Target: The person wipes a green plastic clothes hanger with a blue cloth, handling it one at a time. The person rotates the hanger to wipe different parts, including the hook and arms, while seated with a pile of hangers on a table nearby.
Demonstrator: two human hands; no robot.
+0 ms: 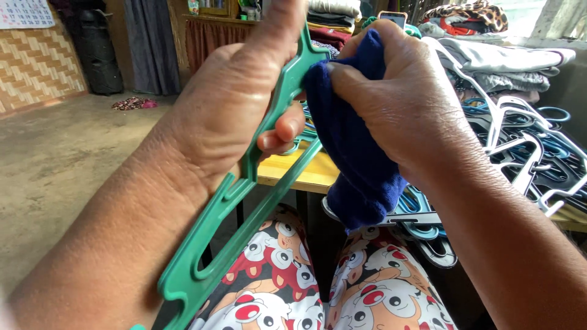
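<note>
Left grip (235, 116) clasping green hanger (244, 183), right grip (403, 98) bunching blue cloth (361, 165) beside it

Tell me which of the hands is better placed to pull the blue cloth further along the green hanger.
Probably the right hand: it already pinches the dark blue cloth against the top of the green hanger. The left hand is wrapped around the hanger's frame, steadying it.
</note>
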